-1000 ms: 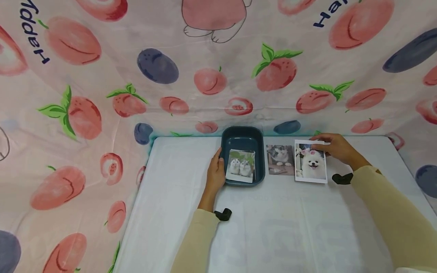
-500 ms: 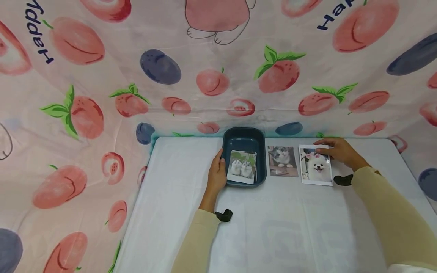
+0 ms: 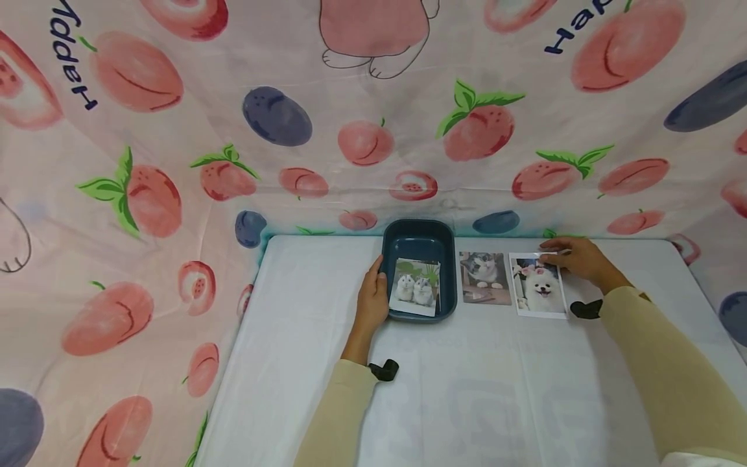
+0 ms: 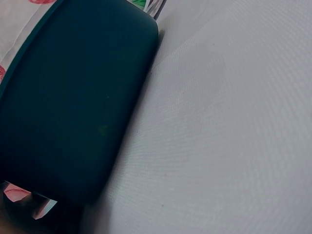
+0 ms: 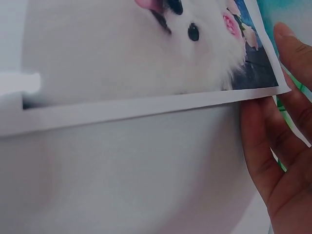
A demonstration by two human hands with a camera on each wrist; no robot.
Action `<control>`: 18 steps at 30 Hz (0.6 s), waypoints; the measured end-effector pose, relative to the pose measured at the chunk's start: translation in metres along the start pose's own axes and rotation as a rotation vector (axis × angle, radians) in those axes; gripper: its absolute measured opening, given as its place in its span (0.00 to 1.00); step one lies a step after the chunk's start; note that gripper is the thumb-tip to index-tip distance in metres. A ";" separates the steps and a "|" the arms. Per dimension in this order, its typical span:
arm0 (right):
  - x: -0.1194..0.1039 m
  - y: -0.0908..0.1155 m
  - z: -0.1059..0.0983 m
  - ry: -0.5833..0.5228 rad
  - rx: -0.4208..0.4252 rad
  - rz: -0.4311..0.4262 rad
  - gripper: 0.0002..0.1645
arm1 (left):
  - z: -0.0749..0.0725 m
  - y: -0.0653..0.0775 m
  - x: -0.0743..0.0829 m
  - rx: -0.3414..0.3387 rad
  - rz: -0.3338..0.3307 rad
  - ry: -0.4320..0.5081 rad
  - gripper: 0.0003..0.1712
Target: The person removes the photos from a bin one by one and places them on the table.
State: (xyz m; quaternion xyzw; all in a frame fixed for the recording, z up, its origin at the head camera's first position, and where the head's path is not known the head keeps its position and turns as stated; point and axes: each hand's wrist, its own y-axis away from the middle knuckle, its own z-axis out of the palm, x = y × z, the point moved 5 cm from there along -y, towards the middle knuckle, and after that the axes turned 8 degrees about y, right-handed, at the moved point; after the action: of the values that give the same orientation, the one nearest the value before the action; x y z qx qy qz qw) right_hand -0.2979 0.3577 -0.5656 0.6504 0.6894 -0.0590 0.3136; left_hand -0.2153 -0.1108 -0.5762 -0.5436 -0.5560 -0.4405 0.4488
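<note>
My left hand (image 3: 372, 297) holds the left side of a dark teal tray (image 3: 418, 227), its fingers along the outer wall. The tray's outer wall (image 4: 73, 97) fills much of the left wrist view. Inside the tray lies a photo of two hamsters (image 3: 415, 287). My right hand (image 3: 578, 261) grips the top right corner of a white-bordered photo of a white dog (image 3: 539, 288); in the right wrist view some fingers (image 5: 258, 146) pass behind that photo's edge. A photo of a grey and white cat (image 3: 484, 279) lies between tray and dog photo.
A white-covered table (image 3: 467, 389) bears everything. Behind and left of it hangs a pink cloth (image 3: 362, 91) printed with fruit, close against the table's back edge. Black straps (image 3: 383, 370) show at both wrists.
My right hand first shifts the dog photo right, away from the cat photo, then slightly back left, leaving it a little tilted. The left hand stays on the tray. The whole view drifts slightly.
</note>
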 end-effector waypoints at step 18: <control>-0.023 -0.003 -0.004 -0.039 0.038 0.008 0.42 | 0.000 0.000 0.000 -0.004 -0.014 0.000 0.28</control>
State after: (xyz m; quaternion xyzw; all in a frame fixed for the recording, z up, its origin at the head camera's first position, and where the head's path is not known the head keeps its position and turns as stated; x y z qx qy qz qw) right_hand -0.3028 0.3392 -0.5519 0.6576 0.6794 -0.0836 0.3145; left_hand -0.2151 -0.1103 -0.5759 -0.5406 -0.5590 -0.4446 0.4445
